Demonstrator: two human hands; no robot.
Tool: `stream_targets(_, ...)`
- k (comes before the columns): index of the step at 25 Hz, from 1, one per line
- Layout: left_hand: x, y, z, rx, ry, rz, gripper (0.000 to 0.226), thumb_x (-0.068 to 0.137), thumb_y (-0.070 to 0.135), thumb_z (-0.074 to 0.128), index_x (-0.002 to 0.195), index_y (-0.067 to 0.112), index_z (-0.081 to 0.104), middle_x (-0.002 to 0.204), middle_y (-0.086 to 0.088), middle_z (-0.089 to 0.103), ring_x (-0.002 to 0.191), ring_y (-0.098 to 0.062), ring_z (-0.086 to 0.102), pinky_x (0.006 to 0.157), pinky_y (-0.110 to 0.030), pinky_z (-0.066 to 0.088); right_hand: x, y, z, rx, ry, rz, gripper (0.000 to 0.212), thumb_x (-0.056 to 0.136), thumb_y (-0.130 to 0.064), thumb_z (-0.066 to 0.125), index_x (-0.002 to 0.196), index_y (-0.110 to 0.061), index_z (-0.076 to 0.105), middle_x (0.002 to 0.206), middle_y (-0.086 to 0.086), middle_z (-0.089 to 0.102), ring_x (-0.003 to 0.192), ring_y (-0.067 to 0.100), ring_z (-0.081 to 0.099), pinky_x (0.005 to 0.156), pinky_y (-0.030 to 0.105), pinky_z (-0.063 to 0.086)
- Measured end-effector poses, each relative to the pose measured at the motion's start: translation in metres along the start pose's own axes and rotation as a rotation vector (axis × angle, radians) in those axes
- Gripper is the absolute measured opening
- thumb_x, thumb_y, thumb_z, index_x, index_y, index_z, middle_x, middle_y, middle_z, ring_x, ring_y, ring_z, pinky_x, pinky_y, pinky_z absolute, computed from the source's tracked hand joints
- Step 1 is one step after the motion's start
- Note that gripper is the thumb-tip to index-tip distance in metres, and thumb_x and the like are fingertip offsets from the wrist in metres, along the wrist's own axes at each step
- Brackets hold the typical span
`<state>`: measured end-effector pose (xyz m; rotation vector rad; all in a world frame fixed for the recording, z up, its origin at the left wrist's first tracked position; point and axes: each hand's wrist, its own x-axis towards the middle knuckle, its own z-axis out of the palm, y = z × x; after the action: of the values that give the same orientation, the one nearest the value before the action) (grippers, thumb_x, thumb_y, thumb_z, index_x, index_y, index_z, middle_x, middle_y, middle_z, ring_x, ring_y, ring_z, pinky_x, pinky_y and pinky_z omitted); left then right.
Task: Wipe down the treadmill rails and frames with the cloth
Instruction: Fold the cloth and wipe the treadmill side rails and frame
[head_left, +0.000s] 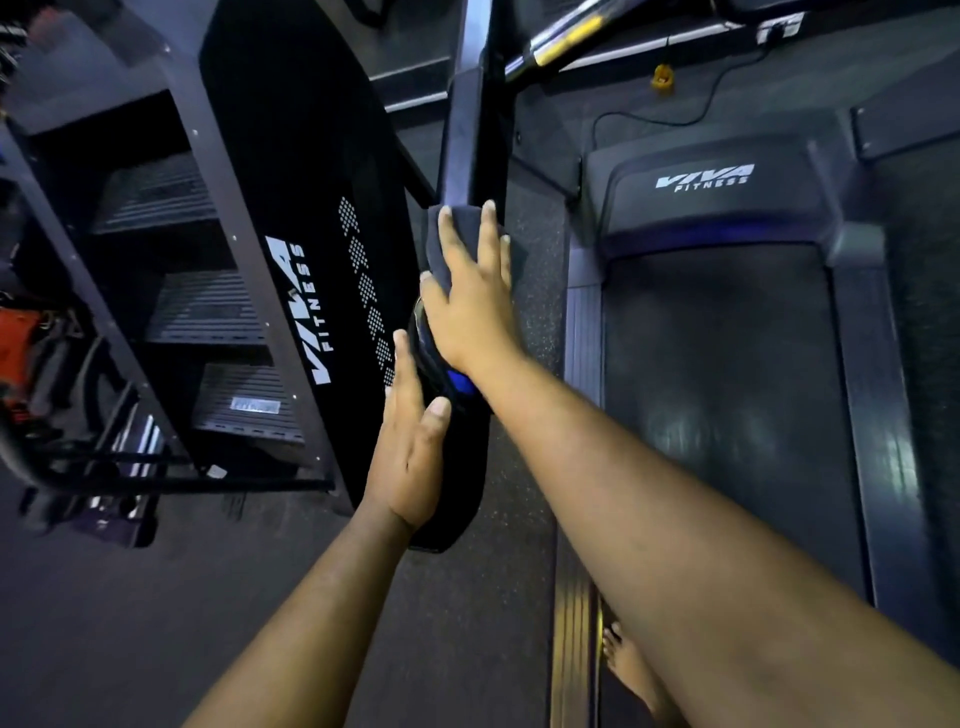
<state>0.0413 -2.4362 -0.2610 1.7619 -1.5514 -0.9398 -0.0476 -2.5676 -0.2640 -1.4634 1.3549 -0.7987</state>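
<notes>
A dark cloth (434, 244) is pressed flat against the upright post (470, 130) of a treadmill frame, near the middle of the view. The cloth is held there by the right hand (470, 296), whose fingers are spread and straight over the fabric, so nothing is pinched; the cloth is simply pressed against the post under the palm and fingers. The right forearm is stretched in from the lower right corner.

Just below and to the left, the left hand (410, 447) is laid against the dark padded handrail (452, 467) that runs down from the post. Its fingers are straight along the rail's left side and the thumb is rested on the rail's top face, in a loose, open hold rather than a tight one. A round control with a blue glow (457, 382) is seen on the rail between the two hands, partly hidden by the right wrist.

To the right, the treadmill belt (727, 395) is seen from above, with a motor cover (722, 192) marked "VIVA FITNESS" at its far end and grey side rails (584, 338) along its edges. A bare foot (626, 662) is seen at the bottom, beside the near side rail.

To the left, a tall black machine panel (291, 208) bearing the same "VIVA FITNESS" lettering is stood beside a set of ribbed steps (208, 312). A black cable (691, 111) and a small yellow object (662, 78) are seen on the floor beyond the treadmill.
</notes>
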Motion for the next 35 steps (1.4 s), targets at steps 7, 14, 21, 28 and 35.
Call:
stream_targets(7, -0.001, 0.008, -0.005, 0.002, 0.026, -0.014, 0.095, 0.092, 0.076, 0.026, 0.158, 0.019, -0.011, 0.166, 0.005, -0.014, 0.153, -0.009, -0.009, 0.126, -0.049, 0.005, -0.089, 0.03, 0.023, 0.218, -0.043, -0.057, 0.067, 0.096, -0.043, 0.047, 0.154, -0.048, 0.014, 0.163, -0.02, -0.021, 0.152, 0.015, -0.019, 0.12, 0.064, 0.01)
stream_targets(14, -0.002, 0.002, -0.002, 0.009, 0.002, -0.011, 0.092, 0.093, 0.075, 0.028, 0.159, 0.02, -0.003, 0.168, 0.003, -0.003, 0.154, -0.012, -0.001, 0.124, -0.054, 0.01, -0.086, 0.042, 0.025, 0.406, 0.018, 0.036, 0.082, 0.087, -0.056, 0.046, 0.158, -0.033, 0.012, 0.168, -0.007, -0.007, 0.152, 0.009, -0.012, 0.126, 0.045, 0.002)
stream_targets(21, -0.001, 0.004, -0.001, 0.131, -0.013, -0.007, 0.085, 0.094, 0.072, 0.024, 0.157, 0.021, 0.001, 0.165, 0.011, -0.003, 0.153, -0.006, -0.004, 0.126, -0.047, 0.004, -0.07, 0.071, 0.041, 0.693, 0.025, 0.329, 0.064, 0.088, -0.061, 0.049, 0.146, -0.036, 0.043, 0.156, -0.002, 0.041, 0.146, 0.016, 0.035, 0.124, 0.043, 0.021)
stream_targets(28, -0.004, 0.006, -0.002, 0.057, 0.008, -0.032, 0.092, 0.09, 0.079, 0.022, 0.158, 0.02, -0.001, 0.165, 0.011, -0.003, 0.153, -0.004, -0.002, 0.126, -0.048, 0.008, -0.124, 0.022, 0.029, 0.341, 0.037, 0.058, 0.077, 0.092, -0.06, 0.04, 0.155, -0.046, -0.001, 0.167, -0.011, -0.01, 0.153, 0.011, -0.012, 0.124, 0.041, 0.002)
stream_targets(35, -0.005, 0.007, -0.001, 0.071, 0.014, -0.017, 0.088, 0.092, 0.076, 0.023, 0.158, 0.027, -0.009, 0.167, 0.012, -0.01, 0.153, -0.008, -0.006, 0.124, -0.054, 0.008, -0.013, -0.005, -0.002, -0.17, -0.062, -0.09, 0.07, 0.101, -0.039, 0.044, 0.158, -0.034, 0.005, 0.164, -0.011, -0.024, 0.152, 0.026, -0.017, 0.112, 0.071, 0.024)
